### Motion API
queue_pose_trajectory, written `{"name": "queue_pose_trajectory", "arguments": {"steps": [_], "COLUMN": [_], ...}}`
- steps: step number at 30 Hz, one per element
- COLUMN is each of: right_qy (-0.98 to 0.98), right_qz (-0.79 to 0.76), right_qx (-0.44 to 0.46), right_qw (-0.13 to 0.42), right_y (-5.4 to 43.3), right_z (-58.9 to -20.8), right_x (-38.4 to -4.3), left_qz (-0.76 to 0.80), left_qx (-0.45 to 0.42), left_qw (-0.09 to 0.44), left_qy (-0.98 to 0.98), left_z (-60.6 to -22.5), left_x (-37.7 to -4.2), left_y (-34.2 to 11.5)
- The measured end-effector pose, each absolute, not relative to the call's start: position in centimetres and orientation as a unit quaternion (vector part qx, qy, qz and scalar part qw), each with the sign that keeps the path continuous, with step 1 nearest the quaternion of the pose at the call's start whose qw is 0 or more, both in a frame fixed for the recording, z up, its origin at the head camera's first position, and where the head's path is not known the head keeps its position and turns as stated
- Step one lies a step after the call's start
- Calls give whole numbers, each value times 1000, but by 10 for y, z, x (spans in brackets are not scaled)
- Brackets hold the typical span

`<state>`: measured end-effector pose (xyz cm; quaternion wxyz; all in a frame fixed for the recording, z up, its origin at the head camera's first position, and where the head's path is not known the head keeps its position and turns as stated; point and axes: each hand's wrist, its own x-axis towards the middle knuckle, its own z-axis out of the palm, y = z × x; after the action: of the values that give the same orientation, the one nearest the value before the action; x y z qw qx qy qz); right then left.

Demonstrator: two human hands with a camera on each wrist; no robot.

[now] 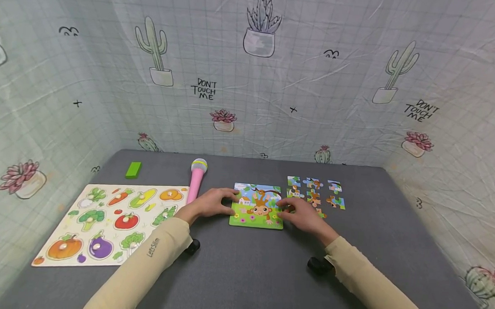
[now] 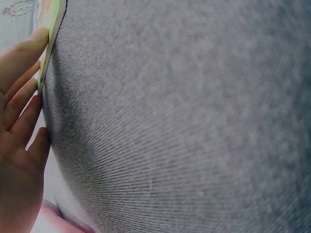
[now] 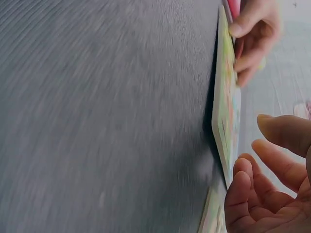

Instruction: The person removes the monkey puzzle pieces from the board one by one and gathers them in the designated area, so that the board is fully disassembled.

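A small picture board (image 1: 257,206) with a monkey, a house and flowers lies on the grey table in the middle of the head view. Along its left edge my left hand (image 1: 213,202) rests thumb and fingertips, spread apart; the left wrist view shows the thumb on the board's edge (image 2: 52,43). My right hand (image 1: 305,215) is at the opposite edge, thumb and fingers spread. In the right wrist view its fingers curve loosely with nothing between them, close beside the board (image 3: 226,107). Loose jigsaw pieces (image 1: 335,202) lie just beyond the right hand, partly hidden by it.
On the left lies a vegetable peg board (image 1: 114,208), partly under my left forearm. A pink toy microphone (image 1: 196,179) lies between it and the picture board. A green block (image 1: 133,170) sits at the back left. A patterned cloth (image 1: 259,94) walls the table's back and sides.
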<state>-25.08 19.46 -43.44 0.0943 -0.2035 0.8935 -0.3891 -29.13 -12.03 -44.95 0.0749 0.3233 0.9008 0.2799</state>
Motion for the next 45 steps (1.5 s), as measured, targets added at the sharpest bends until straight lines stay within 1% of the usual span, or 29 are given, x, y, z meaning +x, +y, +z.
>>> {"name": "queue_pose_trajectory", "arguments": {"steps": [4, 7, 14, 21, 32, 37, 45], "right_qy": [891, 894, 903, 896, 902, 906, 898], "right_qz": [-391, -385, -364, -371, -366, -351, -346], "right_qx": [-206, -202, -208, -222, -210, -219, -257], "right_qw": [106, 106, 92, 96, 95, 91, 92], "right_y": [183, 180, 181, 183, 182, 180, 179], "right_z": [-436, -437, -440, -440, -442, -442, -442], "right_x": [-253, -255, -257, -253, -253, -253, -256], "left_qz": [283, 283, 284, 287, 282, 281, 274], "left_qx": [324, 322, 320, 318, 318, 315, 317], "left_qw": [78, 80, 82, 81, 83, 84, 84], "left_qy": [899, 900, 900, 900, 901, 903, 904], "left_z": [-447, -447, -447, -450, -448, -447, -446], "left_x": [-291, -290, -291, -291, -291, -291, -291], "left_y": [-119, -119, -119, -120, -121, -120, -121]}}
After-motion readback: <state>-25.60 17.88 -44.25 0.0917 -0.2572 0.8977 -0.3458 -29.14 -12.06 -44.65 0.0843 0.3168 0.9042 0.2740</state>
